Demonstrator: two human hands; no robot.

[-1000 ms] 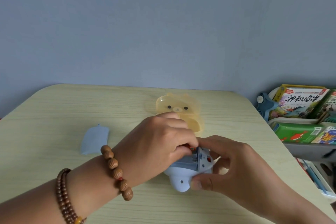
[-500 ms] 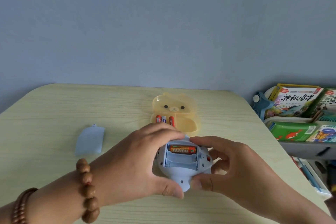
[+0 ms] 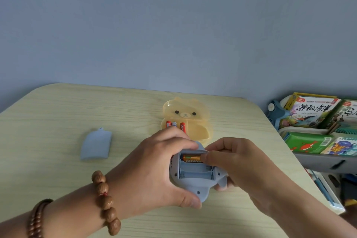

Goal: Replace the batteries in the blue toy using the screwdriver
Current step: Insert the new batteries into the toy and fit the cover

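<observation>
Gripping toy (image 3: 193,183) by its left edge with left hand (image 3: 154,170), fingers curled round it, low on counter (image 3: 58,121), compartment up. Seemingly pinching battery (image 3: 191,158) by its right end with right hand (image 3: 237,162). Noting battery axis running left-right in far slot, nearer right hand.

Your left hand (image 3: 152,172) and right hand (image 3: 243,168) flank the toy (image 3: 193,181); its cover (image 3: 96,146) lies on the table (image 3: 58,118) leftward, the battery box (image 3: 199,133) just behind.
</observation>
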